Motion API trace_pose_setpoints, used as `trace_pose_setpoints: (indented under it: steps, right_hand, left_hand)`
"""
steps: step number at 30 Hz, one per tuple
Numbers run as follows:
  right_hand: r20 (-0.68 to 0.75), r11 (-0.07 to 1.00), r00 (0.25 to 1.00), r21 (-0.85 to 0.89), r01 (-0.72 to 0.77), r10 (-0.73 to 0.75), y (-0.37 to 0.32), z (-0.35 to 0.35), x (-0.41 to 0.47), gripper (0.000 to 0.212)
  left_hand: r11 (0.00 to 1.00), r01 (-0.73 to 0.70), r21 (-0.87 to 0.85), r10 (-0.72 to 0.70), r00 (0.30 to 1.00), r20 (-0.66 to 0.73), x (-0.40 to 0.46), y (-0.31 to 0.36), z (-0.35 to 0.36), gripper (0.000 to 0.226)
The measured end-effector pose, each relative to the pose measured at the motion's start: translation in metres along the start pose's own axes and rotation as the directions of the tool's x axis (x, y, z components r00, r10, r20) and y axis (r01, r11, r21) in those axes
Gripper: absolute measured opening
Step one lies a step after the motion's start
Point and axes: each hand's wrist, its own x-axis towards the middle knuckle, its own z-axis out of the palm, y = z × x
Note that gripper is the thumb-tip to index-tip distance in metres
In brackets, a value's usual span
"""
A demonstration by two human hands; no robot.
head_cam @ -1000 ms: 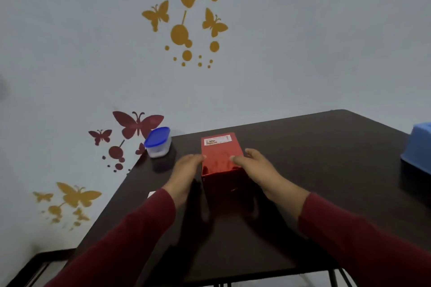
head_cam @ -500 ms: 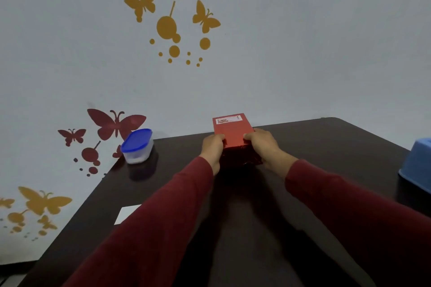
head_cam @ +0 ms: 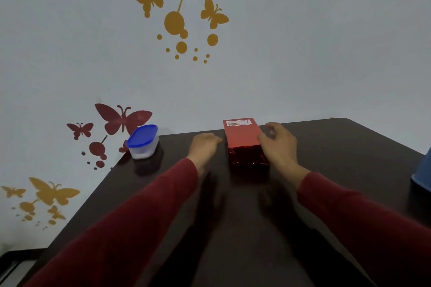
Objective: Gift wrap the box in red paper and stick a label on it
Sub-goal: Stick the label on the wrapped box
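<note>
The box (head_cam: 242, 141), wrapped in shiny red paper, stands on the dark table (head_cam: 326, 151) near its far edge by the wall. A white label (head_cam: 238, 122) is stuck along the far end of its top face. My left hand (head_cam: 203, 147) lies relaxed just left of the box, a small gap apart from it. My right hand (head_cam: 277, 144) is at the box's right side with its fingers loosely spread and lifted. Its thumb is at the box's top right edge; motion blur hides whether it touches.
A small clear container with a blue lid (head_cam: 142, 142) stands at the table's far left corner. A blue bin (head_cam: 422, 170) pokes in at the right edge. The wall with butterfly decals rises directly behind the table.
The box has slid away from me to the table's far edge. Both hands gripped its sides half a second ago; now the left hand is off it and the right hand's fingers have loosened.
</note>
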Motion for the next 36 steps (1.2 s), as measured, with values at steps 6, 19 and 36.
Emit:
trace_pose_setpoints:
  steps: [6,19,36]
  right_hand:
    - [0.114,0.991,0.993,0.135,0.008,-0.024,-0.028,0.013,-0.075,0.024]
    - [0.475,0.865,0.870,0.371,-0.337,0.135,-0.024,0.063,-0.177,0.024]
    - [0.548,0.602,0.800,0.561,-0.568,0.243,-0.047,-0.028,0.004,0.019]
  left_hand:
    - [0.601,-0.014,0.799,-0.045,0.998,0.051,-0.059,-0.017,-0.117,0.024]
    - [0.877,-0.128,0.464,0.201,0.973,-0.111,-0.144,-0.056,-0.123,0.038]
    - [0.898,-0.388,-0.209,0.426,0.885,0.186,-0.043,0.036,0.000,0.032]
